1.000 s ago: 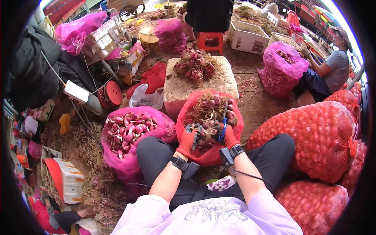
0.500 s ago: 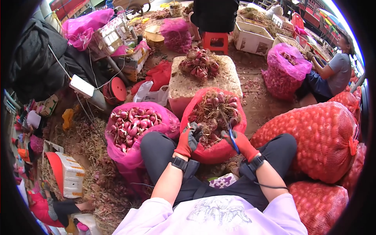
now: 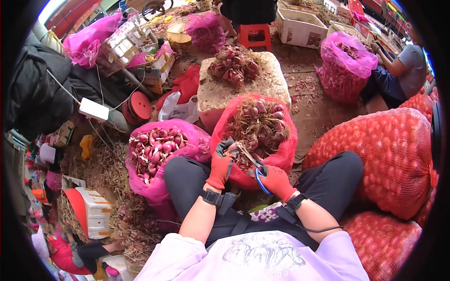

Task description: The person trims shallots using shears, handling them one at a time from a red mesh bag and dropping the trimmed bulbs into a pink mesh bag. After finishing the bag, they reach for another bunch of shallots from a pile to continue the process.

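Both my hands wear red and dark grey gloves, over an open red mesh sack (image 3: 291, 136) of shallots with dry roots and stalks (image 3: 255, 122). Closed fingers of my left hand (image 3: 221, 164) pinch a shallot (image 3: 232, 148) at the sack's near left edge. My right hand (image 3: 276, 181) grips blue-handled scissors (image 3: 261, 180). Their blades point up and left, with the tips close to the shallot; whether they touch it I cannot tell. Beside my left knee stands a pink mesh sack (image 3: 197, 146) of trimmed, shiny shallots (image 3: 159, 149).
A pale foam block (image 3: 276, 77) beyond the sack bears a shallot bunch (image 3: 236, 65). Full red mesh sacks (image 3: 375, 157) lie at right. A person (image 3: 407, 70) sits by another pink sack (image 3: 344, 70). A white power strip (image 3: 93, 109) with cords hangs at left.
My right hand has moved left and slightly down, bringing the scissor blades towards my left hand. My left hand has risen a little, and a shallot now shows in its fingers.
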